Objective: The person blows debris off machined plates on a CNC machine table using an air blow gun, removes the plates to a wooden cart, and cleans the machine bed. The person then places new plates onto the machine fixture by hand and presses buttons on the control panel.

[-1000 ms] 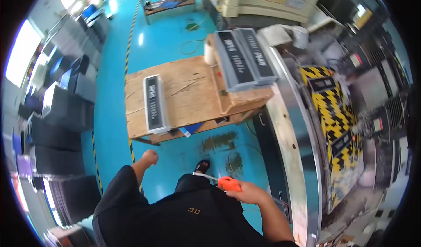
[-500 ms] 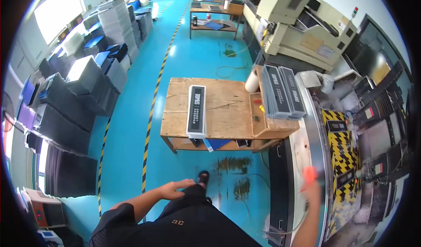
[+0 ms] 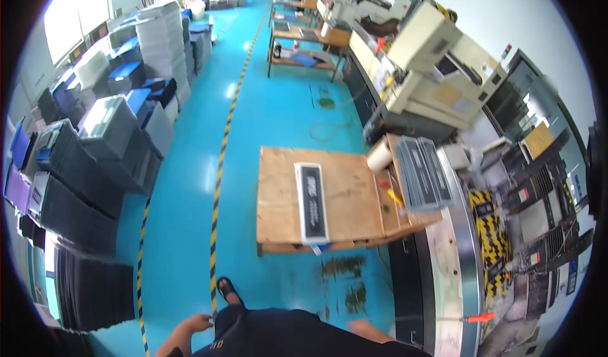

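My left hand (image 3: 197, 323) hangs low beside my dark shorts, its fingers loosely apart and nothing seen in them. At the bottom centre my right hand (image 3: 366, 330) is smeared by motion, so its fingers cannot be made out. To its right, an orange nozzle-like tool (image 3: 480, 318) lies on the metal edge of the machine bed, with a thin hose running from it. Ahead stands a wooden table (image 3: 278, 195) bearing a stack of black panels with white borders and white lettering (image 3: 312, 204). Neither hand touches the table.
More panels (image 3: 421, 173) are stacked at the table's right end, near a white roll (image 3: 380, 156). Machines (image 3: 424, 65) line the right side. Stacked sheets (image 3: 95, 160) line the left, beyond yellow-black floor tape (image 3: 216, 217). Dark stains (image 3: 343, 266) mark the blue floor.
My right hand has left the orange tool, which now lies on the machine edge, and moved left. My left hand has dropped lower. The view has shifted, and a foot has stepped to the left.
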Demonstrator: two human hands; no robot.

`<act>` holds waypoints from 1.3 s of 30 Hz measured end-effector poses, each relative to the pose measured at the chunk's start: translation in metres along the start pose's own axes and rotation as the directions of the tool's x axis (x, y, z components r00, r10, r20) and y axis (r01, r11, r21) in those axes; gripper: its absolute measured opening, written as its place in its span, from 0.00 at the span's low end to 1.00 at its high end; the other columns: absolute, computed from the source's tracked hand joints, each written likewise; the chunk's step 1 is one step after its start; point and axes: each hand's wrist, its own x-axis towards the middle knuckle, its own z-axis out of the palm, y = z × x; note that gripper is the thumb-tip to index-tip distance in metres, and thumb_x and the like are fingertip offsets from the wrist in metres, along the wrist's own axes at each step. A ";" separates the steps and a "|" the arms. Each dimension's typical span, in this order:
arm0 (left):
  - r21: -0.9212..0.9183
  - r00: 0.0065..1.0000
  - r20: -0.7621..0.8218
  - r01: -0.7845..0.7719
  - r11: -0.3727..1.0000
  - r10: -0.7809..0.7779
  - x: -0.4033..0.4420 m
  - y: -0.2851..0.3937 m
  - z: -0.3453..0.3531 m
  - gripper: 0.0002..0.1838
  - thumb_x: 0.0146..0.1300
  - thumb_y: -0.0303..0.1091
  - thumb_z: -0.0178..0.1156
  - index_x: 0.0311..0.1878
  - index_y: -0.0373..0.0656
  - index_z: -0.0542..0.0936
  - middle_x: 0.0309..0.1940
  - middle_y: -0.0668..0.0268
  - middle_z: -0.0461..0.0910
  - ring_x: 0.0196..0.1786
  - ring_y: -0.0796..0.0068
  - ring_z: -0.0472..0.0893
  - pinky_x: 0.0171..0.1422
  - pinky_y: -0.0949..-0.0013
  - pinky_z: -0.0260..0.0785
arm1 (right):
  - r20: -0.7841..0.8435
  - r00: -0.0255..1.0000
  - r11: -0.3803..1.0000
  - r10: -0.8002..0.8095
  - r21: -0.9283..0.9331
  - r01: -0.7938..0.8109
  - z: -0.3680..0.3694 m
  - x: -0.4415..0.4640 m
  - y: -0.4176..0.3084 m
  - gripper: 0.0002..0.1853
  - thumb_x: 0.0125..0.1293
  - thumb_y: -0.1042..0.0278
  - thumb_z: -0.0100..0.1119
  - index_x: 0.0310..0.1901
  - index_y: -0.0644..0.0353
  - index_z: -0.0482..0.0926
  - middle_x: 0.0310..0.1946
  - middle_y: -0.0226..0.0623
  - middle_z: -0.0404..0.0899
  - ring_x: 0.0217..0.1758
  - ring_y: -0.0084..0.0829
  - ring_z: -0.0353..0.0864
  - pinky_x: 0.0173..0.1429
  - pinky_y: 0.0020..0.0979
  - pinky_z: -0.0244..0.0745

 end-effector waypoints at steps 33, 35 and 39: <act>-0.275 0.933 0.208 0.345 0.898 -0.295 0.329 0.026 -0.689 0.21 0.60 0.39 0.57 0.55 0.41 0.79 0.40 0.57 0.82 0.38 0.64 0.80 0.41 0.62 0.73 | -0.208 -0.781 -0.799 -0.589 0.293 0.525 -0.106 -0.183 -1.277 0.11 0.60 0.58 0.69 0.44 0.30 0.86 0.18 0.25 0.57 0.11 0.17 0.51 0.13 0.20 0.44; -0.222 0.951 0.186 0.286 0.932 -0.248 0.376 0.062 -0.757 0.22 0.60 0.40 0.57 0.56 0.41 0.79 0.42 0.57 0.83 0.41 0.62 0.81 0.45 0.62 0.73 | -0.176 -0.772 -0.783 -0.611 0.278 0.556 -0.139 -0.176 -1.328 0.10 0.60 0.59 0.69 0.44 0.32 0.87 0.17 0.23 0.55 0.11 0.16 0.49 0.13 0.20 0.41; -0.076 0.989 0.015 0.147 0.986 -0.147 0.467 0.177 -0.934 0.23 0.61 0.42 0.58 0.57 0.42 0.79 0.47 0.56 0.83 0.47 0.58 0.82 0.52 0.60 0.74 | -0.011 -0.788 -0.758 -0.616 0.281 0.588 -0.213 -0.145 -1.416 0.11 0.59 0.57 0.69 0.45 0.37 0.87 0.18 0.26 0.59 0.12 0.20 0.55 0.14 0.22 0.48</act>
